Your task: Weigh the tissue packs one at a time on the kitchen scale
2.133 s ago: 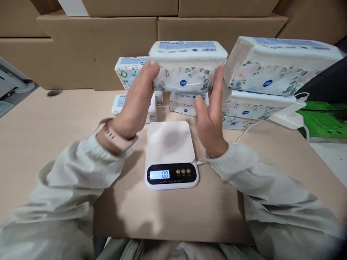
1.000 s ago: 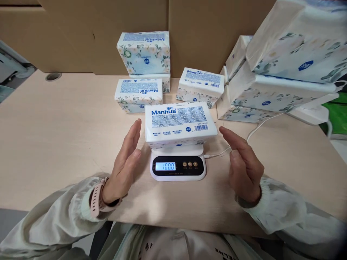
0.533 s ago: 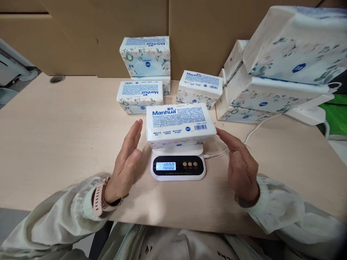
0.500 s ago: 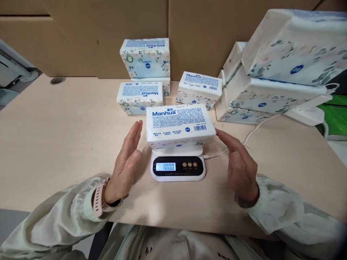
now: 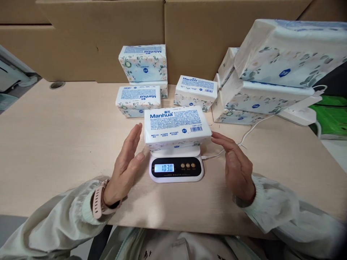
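Note:
A white Manhua tissue pack lies flat on a small white kitchen scale, whose lit display reads 103.0. My left hand stands open beside the pack's left end, a small gap between them. Open too, my right hand has its fingertips at the pack's right end, touching it or nearly so. Neither hand holds anything. A pink watch sits on my left wrist.
More tissue packs lie behind the scale: a stacked pair, one flat, one at centre, and a tall pile at right. Cardboard boxes wall the desk's far edge. A white cable runs right.
The pack I held in the air 2.1 s ago now rests on the scale, let go. My right fingertips have closed in on its end. The reading rose from 100.0 to 103.0.

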The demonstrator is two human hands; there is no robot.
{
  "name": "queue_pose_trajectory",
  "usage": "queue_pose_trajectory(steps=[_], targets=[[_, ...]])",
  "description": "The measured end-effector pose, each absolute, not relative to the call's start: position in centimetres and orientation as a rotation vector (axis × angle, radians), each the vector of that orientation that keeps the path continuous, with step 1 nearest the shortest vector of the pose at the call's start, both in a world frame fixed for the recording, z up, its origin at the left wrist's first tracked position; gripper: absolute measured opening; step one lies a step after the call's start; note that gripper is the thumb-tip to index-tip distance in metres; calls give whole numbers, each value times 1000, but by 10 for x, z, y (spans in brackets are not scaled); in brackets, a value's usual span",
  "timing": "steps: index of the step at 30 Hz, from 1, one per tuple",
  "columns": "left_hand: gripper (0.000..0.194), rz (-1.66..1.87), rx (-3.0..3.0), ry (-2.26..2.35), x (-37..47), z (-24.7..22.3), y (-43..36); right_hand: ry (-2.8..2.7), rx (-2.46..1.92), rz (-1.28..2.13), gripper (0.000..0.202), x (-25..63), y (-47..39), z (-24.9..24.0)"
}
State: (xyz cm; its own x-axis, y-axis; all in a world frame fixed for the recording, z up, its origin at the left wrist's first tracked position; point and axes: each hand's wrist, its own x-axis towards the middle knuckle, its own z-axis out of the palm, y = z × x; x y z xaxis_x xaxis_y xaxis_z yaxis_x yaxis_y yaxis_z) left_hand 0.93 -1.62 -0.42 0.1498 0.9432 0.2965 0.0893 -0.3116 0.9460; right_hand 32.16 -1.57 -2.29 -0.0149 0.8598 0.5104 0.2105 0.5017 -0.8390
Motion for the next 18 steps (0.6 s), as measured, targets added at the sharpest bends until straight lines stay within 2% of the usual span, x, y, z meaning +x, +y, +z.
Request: queue_pose_trajectory(steps=[18], targets=[[60, 1281, 1550, 1026, 11, -3, -18, -1585, -1032, 619, 41, 323, -17, -23]])
